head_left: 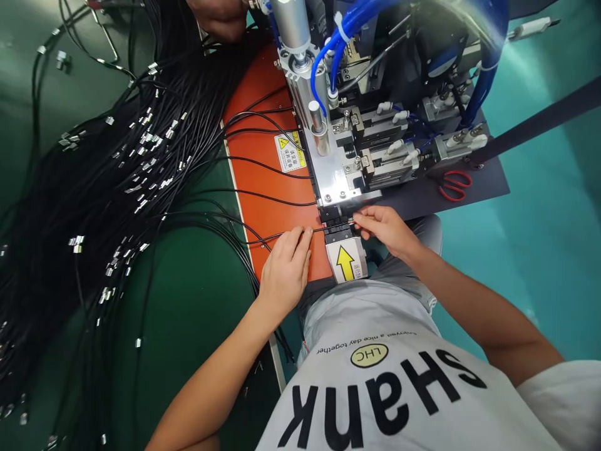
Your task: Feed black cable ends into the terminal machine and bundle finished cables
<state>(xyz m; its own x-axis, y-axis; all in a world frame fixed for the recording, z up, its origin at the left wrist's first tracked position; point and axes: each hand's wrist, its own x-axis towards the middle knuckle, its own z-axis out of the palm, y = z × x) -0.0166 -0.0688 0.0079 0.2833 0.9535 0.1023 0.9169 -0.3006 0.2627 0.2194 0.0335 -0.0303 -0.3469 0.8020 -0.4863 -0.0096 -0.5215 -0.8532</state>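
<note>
One black cable [319, 230] is running sideways over the near end of an orange board [272, 216], its long axis lying almost level from left to right and rising slightly toward the right. Its end is pointing right, and the right hand [382, 228] is pinching it between thumb and fingertips, just past the near corner of a metal machine [328, 172]. The left hand [286, 263] is resting palm down on the board, its fingertips touching the cable; whether they are gripping it or only pressing, one cannot tell.

Between the hands, the cable is crossing a small block [348, 258]. A yellow arrow [345, 262] on the block is pointing away from the person, roughly square to the cable. Farther along the board, several other cables [270, 195] are reaching the machine's left edge, passing near a warning label [291, 151].

On the green counter [201, 294] to the left, a large bundle of cables [188, 119] is spreading out, many shiny metal ends showing. Another person's hand [220, 19] is appearing at the top, near the bundle. Red-handled scissors [454, 186] are lying right of the machine.
</note>
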